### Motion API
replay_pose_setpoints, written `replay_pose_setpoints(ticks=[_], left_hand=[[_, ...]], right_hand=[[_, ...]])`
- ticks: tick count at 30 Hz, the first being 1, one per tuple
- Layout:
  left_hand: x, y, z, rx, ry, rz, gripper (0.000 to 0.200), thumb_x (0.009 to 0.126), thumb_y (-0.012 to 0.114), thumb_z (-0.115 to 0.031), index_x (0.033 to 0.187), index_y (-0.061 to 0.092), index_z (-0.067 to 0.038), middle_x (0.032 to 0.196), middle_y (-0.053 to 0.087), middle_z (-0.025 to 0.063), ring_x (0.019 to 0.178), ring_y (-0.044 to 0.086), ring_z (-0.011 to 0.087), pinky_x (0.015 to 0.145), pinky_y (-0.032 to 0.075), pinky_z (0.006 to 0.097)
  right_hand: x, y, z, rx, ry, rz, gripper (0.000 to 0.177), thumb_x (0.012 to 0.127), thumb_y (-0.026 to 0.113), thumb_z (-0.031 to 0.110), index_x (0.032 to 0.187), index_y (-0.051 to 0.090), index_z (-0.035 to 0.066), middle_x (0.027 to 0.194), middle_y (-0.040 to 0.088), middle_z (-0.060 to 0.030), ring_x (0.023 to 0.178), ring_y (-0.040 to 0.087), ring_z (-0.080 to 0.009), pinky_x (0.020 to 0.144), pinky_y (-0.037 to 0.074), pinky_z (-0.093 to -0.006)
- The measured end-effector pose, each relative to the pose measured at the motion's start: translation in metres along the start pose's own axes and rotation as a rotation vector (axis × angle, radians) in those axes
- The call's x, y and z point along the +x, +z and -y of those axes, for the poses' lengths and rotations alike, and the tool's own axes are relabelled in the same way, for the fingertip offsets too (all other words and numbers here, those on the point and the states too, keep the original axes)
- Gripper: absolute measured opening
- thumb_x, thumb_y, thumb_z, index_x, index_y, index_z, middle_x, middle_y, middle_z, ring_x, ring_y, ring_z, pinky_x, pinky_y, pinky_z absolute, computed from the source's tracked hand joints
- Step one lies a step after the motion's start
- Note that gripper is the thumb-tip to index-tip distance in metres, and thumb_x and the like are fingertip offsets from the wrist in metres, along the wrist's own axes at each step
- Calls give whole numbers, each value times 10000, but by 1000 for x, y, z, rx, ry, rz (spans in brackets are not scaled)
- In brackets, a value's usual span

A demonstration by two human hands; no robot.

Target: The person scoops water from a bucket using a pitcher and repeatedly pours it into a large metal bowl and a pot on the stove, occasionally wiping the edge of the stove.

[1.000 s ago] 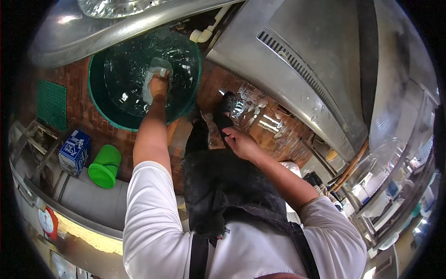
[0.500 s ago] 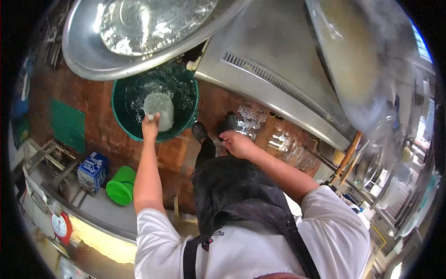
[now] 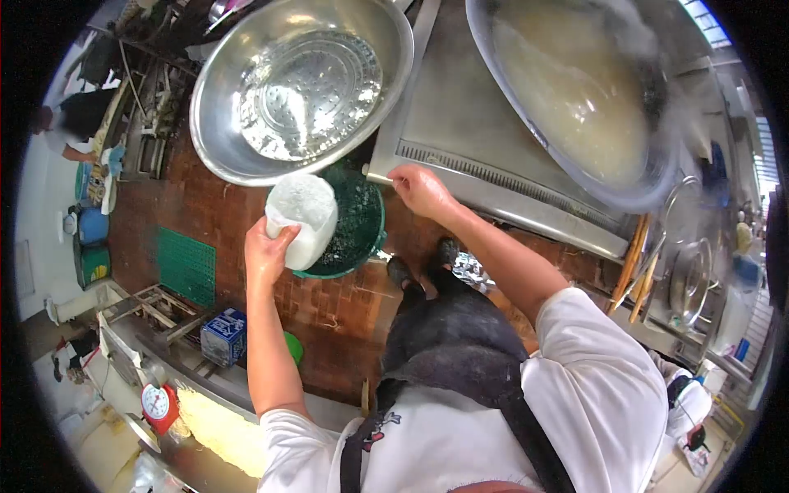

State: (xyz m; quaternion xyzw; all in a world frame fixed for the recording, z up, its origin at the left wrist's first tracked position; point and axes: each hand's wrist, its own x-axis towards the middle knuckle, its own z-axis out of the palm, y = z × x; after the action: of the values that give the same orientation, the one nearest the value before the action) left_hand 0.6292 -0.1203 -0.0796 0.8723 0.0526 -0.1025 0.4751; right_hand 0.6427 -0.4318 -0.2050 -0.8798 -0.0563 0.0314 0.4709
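Observation:
My left hand is closed on the side of a white translucent plastic jug, lifted above a green tub on the floor. The tub holds dark-looking water, partly hidden by the jug and by a large metal basin. My right hand, its fingers closed, is at the end of a short pale rod by the corner of the steel stove top. The basin's dimpled bottom shines wet.
A large steaming pan of cloudy liquid stands on the right of the stove top. A green mat, a blue box and a green bucket are at left. Another person is at far left. The brick floor is wet in places.
My left hand has raised the jug out of the tub's water. The right hand has moved forward from near my legs to the pale rod. The head view has shifted.

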Motion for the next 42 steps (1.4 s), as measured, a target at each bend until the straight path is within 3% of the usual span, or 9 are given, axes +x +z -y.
replay_pose_setpoints(ticks=[7,13,17,24,27,30,33,36,42], left_hand=[[47,24,-106,318,248,100,427,808,744,-271,1068,636,49,972,679,255,917,658,395,795,506,429],[74,59,-161,523,188,241,463,809,730,-311,1072,624,55,982,668,272,951,646,407,830,495,443],[91,72,-170,591,205,266,524,814,723,-351,1092,602,76,994,653,299,966,634,430,848,490,460],[105,89,-184,688,282,301,535,821,715,-388,1071,608,73,1003,646,304,975,630,431,857,492,465],[114,99,-182,726,316,305,511,821,717,-387,1026,631,73,972,657,293,947,641,427,835,503,464],[117,107,-186,761,317,310,495,824,717,-393,980,653,72,924,668,282,889,660,410,798,517,460],[118,115,-190,760,289,319,480,832,711,-397,940,670,68,879,672,275,824,675,391,762,529,456],[119,124,-192,799,288,353,470,836,708,-398,910,680,65,856,674,270,785,680,381,747,534,453],[124,134,-191,803,342,362,482,833,707,-411,909,691,64,877,678,264,812,676,391,766,532,451]], right_hand=[[72,-16,-27,1,196,-148,189,826,583,129,953,696,48,987,688,-189,976,645,-358,869,508,-411],[117,-25,-68,-13,317,-192,194,805,608,142,944,698,42,997,690,-203,949,653,-367,838,518,-415],[126,-28,-82,-432,213,-196,194,760,660,148,905,686,21,934,684,-212,932,657,-375,820,516,-444],[146,-15,-142,-342,5,-291,201,761,650,218,827,677,31,892,676,-206,880,660,-366,789,525,-454],[142,-21,-139,-703,-58,-83,217,788,640,232,854,677,29,910,681,-206,886,664,-370,803,524,-470],[140,-42,-93,-426,276,124,241,792,655,192,972,678,33,978,687,-193,922,664,-362,831,532,-450],[151,-30,-107,-394,322,75,282,761,691,182,1002,690,36,1027,687,-200,943,668,-356,846,539,-434],[142,-35,-118,-864,-9,205,380,715,725,247,1036,685,48,1079,681,-187,983,670,-316,836,544,-436],[144,-38,-138,-711,139,405,344,708,735,260,986,698,60,976,683,-202,955,672,-334,836,543,-431]])
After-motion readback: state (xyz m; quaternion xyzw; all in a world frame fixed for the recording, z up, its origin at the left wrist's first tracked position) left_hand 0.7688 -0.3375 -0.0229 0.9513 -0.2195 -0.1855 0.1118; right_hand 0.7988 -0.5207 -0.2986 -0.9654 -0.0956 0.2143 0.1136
